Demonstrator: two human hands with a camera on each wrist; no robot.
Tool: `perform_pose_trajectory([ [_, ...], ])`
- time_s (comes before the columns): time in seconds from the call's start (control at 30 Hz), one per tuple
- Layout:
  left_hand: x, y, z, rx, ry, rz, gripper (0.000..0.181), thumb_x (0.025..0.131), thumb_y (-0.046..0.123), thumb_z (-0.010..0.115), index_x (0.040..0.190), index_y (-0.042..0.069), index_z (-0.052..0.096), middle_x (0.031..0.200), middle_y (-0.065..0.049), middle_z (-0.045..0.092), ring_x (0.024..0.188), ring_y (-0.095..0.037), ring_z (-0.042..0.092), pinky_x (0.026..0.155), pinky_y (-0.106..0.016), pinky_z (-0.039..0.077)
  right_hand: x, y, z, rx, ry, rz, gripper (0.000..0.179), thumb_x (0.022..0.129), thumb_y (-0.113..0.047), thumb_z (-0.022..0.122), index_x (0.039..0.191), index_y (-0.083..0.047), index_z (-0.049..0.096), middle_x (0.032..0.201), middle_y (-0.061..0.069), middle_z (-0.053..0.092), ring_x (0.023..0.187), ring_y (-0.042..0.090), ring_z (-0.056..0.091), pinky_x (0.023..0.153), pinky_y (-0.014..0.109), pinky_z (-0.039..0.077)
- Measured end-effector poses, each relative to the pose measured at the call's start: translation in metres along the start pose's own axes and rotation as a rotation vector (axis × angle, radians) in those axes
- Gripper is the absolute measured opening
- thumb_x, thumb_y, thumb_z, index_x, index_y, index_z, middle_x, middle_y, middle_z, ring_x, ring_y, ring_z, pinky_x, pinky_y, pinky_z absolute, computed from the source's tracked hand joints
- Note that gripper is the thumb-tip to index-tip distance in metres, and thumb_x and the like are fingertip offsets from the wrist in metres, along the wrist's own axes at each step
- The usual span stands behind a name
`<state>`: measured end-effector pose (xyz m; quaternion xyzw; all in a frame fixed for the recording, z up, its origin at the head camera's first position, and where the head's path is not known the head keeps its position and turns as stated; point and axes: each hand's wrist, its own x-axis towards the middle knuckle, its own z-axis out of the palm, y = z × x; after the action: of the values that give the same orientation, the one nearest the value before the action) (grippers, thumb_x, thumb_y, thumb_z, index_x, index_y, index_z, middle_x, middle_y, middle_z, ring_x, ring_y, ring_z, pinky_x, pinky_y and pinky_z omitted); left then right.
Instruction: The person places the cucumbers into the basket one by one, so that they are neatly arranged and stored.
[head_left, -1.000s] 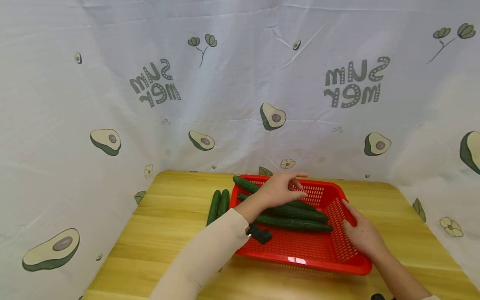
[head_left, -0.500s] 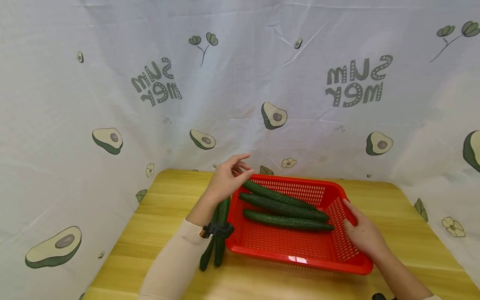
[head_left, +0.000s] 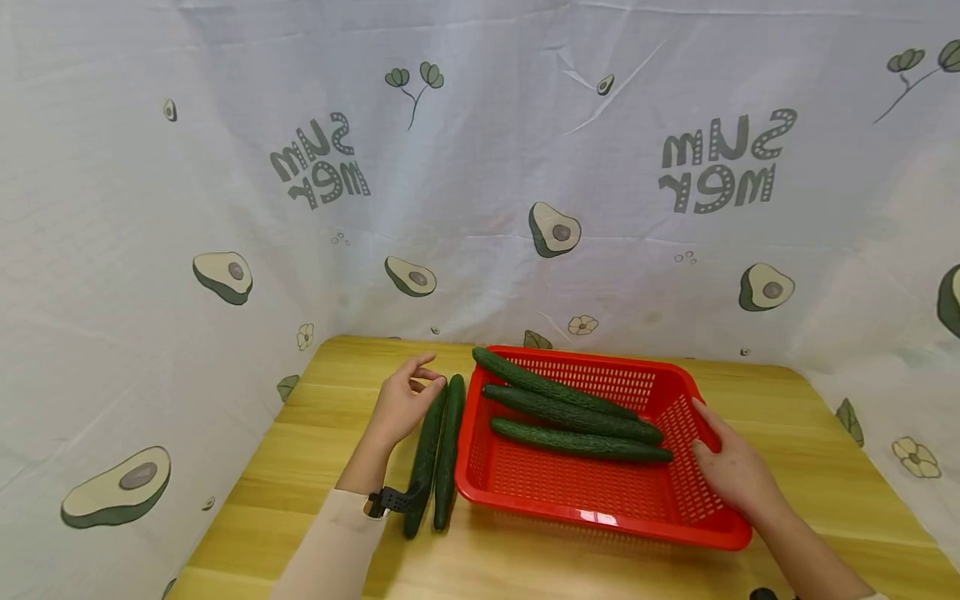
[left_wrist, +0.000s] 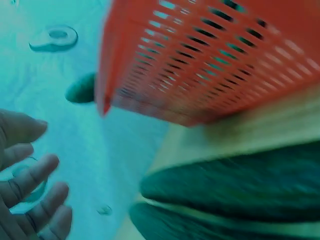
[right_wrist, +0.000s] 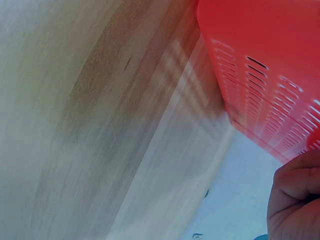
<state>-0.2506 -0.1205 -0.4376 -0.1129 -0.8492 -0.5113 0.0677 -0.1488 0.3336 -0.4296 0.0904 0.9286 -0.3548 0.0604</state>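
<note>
A red plastic basket (head_left: 577, 485) stands on the table, with three long green cucumbers (head_left: 581, 442) lying side by side in it. The far one pokes over the left rim. Two more cucumbers (head_left: 450, 450) lie on the wood just left of the basket. My left hand (head_left: 401, 407) is over the upper part of the outer one, holding nothing; in the left wrist view its fingers (left_wrist: 35, 182) are loosely bent and apart from the pair. At the basket's right end, my right hand (head_left: 738, 471) grips the rim, thumb inside; its other fingers are mostly hidden.
The wooden table (head_left: 315, 467) runs to a white cloth (head_left: 465, 167) printed with avocados, which hangs behind and at both sides. A dark strap (head_left: 397, 500) is on the left wrist.
My left hand has moved left from above the basket to beside the two cucumbers on the table, uncovering the three inside. My right hand stays on the rim.
</note>
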Motion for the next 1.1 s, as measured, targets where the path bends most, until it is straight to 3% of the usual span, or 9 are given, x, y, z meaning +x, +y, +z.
perform_pose_trajectory([
  [0.2, -0.013, -0.027, 0.007, 0.072, -0.02, -0.093, 0.053, 0.097, 0.022, 0.07, 0.147, 0.01, 0.055, 0.123, -0.018, 0.068, 0.092, -0.026, 0.068, 0.068, -0.035, 0.058, -0.001, 0.002, 0.0, 0.015, -0.001, -0.004, 0.067, 0.109, -0.023, 0.035, 0.166, -0.017, 0.0, 0.149, 0.044, 0.032, 0.07, 0.02, 0.064, 0.059, 0.037, 0.056],
  [0.43, -0.025, -0.043, 0.015, 0.196, -0.075, -0.168, 0.062, 0.092, 0.025, 0.076, 0.145, 0.002, 0.053, 0.118, -0.022, 0.07, 0.101, -0.037, 0.071, 0.082, -0.05, 0.059, -0.001, 0.003, -0.001, 0.034, -0.005, 0.011, 0.067, 0.109, -0.025, 0.034, 0.166, -0.019, -0.001, 0.147, 0.045, 0.033, 0.069, 0.02, 0.064, 0.059, 0.038, 0.057],
  [0.57, -0.03, -0.044, 0.018, 0.285, -0.09, -0.205, 0.067, 0.09, 0.029, 0.077, 0.145, 0.001, 0.053, 0.106, -0.016, 0.073, 0.093, -0.031, 0.071, 0.083, -0.051, 0.057, 0.001, 0.003, -0.001, 0.022, -0.003, 0.016, 0.067, 0.109, -0.025, 0.034, 0.166, -0.02, -0.001, 0.147, 0.044, 0.033, 0.071, 0.02, 0.063, 0.059, 0.037, 0.057],
  [0.8, -0.034, -0.041, 0.022, 0.338, -0.065, -0.236, 0.07, 0.087, 0.03, 0.078, 0.145, 0.001, 0.052, 0.088, -0.007, 0.067, 0.07, -0.018, 0.061, 0.063, -0.036, 0.05, 0.0, 0.003, -0.002, 0.009, 0.002, 0.012, 0.067, 0.108, -0.024, 0.035, 0.166, -0.018, 0.0, 0.149, 0.045, 0.031, 0.072, 0.02, 0.063, 0.06, 0.036, 0.056],
  [1.1, -0.035, -0.041, 0.019, 0.301, -0.042, -0.277, 0.07, 0.083, 0.025, 0.076, 0.145, 0.002, 0.053, 0.102, -0.015, 0.075, 0.081, -0.023, 0.07, 0.067, -0.039, 0.055, -0.001, 0.001, 0.0, 0.015, -0.007, 0.028, 0.067, 0.108, -0.025, 0.034, 0.166, -0.02, -0.001, 0.149, 0.046, 0.029, 0.071, 0.02, 0.062, 0.06, 0.037, 0.056],
])
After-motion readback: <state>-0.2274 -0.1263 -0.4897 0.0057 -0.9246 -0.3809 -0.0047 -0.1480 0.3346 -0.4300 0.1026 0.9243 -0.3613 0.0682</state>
